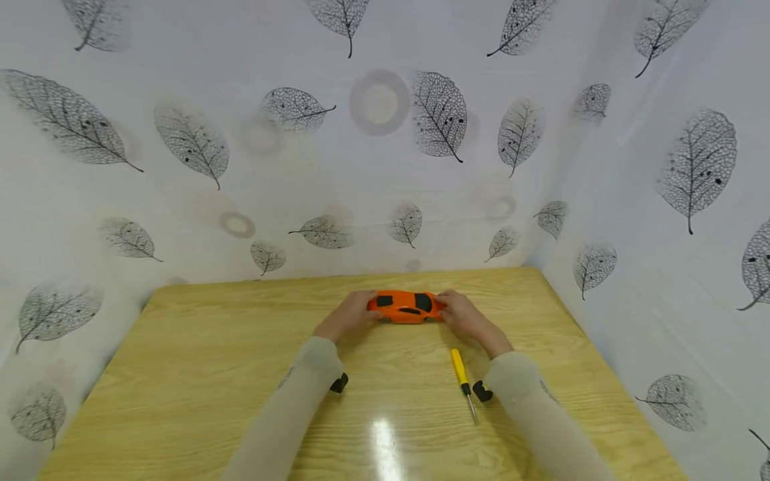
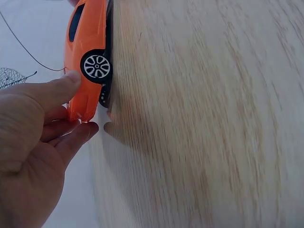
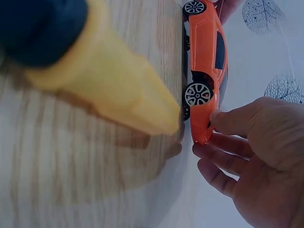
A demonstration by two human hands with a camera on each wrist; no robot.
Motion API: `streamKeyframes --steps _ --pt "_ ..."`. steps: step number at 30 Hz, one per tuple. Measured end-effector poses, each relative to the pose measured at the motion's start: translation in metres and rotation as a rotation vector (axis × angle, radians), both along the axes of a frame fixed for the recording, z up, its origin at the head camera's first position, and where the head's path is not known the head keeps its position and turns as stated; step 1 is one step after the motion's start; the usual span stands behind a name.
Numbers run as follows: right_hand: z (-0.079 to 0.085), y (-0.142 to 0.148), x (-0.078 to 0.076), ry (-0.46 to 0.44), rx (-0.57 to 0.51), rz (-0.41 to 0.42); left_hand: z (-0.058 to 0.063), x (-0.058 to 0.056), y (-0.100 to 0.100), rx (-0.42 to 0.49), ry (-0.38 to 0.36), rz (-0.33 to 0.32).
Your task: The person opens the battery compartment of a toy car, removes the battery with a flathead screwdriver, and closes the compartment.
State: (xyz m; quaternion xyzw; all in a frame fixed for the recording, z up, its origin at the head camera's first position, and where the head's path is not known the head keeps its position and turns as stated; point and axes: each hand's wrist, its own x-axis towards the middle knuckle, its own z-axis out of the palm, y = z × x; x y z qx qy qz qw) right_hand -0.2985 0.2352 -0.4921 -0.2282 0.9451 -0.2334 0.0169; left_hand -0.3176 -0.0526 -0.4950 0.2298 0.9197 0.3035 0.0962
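Two hands, one orange toy car [image 1: 404, 307] between them, upright, wheels toward the surface [image 1: 198, 387]; whether the wheels touch down or sit just clear, we can't tell. Left hand [image 1: 355, 310] is part-closed, thumb on the car's near flank and fingers bent around the end beside it. Right hand [image 1: 466, 314] does the same at the opposite end, a light pinch with thumb and fingertips, lower fingers loosely spread. We read the end-to-end hold as a way to keep the car level and stop it rolling. Yellow-handled screwdriver [image 1: 460, 371] lies nearer the body than the right hand, just inside that wrist, handle toward the hand, shaft toward the person. We see neither hand on it, probably since both are taken up with the car.
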Motion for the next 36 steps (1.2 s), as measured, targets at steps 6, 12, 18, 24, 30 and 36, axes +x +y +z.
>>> streamKeyframes --steps 6,12,18,24,30,36 --pt "-0.001 -0.014 -0.007 -0.005 -0.012 0.025 0.001 0.002 -0.018 0.046 -0.004 0.007" --pt "0.002 -0.027 -0.008 -0.012 -0.018 0.066 0.002 0.002 -0.033 0.091 -0.022 0.008" --pt "0.005 -0.036 -0.008 -0.045 -0.038 0.059 0.006 0.004 -0.045 0.065 -0.025 0.036" --pt "0.002 -0.048 -0.012 -0.064 -0.055 0.062 0.008 0.008 -0.059 0.073 -0.053 0.062" --pt "0.001 -0.058 -0.012 -0.083 -0.06 0.069 0.008 0.011 -0.072 0.078 -0.063 0.058" --pt "0.001 -0.068 -0.011 -0.094 -0.06 0.077 0.008 0.011 -0.084 0.034 -0.076 0.075"
